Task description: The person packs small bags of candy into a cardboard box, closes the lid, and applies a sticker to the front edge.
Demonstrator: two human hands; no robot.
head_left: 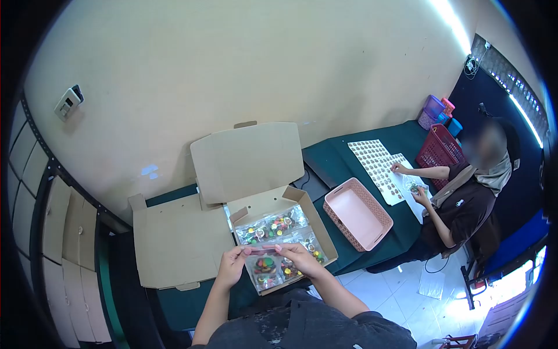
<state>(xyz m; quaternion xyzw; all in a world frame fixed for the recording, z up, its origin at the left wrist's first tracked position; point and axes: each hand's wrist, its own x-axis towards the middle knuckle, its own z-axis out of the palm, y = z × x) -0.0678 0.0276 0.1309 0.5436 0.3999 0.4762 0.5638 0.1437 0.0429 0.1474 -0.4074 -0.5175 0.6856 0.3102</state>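
Observation:
My left hand (235,263) and my right hand (297,258) pinch the two ends of the top edge of a clear plastic bag (265,264). Small colourful round pieces show through its lower part; I cannot make out what they are. The bag is above an open cardboard box (326,244), close to my body. Inside the box lie more clear bags (273,227) filled with similar red, green, yellow and orange pieces. The box's lid (247,163) stands raised at the back, near the wall.
A flat cardboard piece (180,241) lies left of the box. To the right is a pink plastic basket (359,215) on the green tablecloth (401,224). Further right, another person (465,186) handles a small clear bag beside sticker sheets (372,166). A maroon basket (439,148) stands behind.

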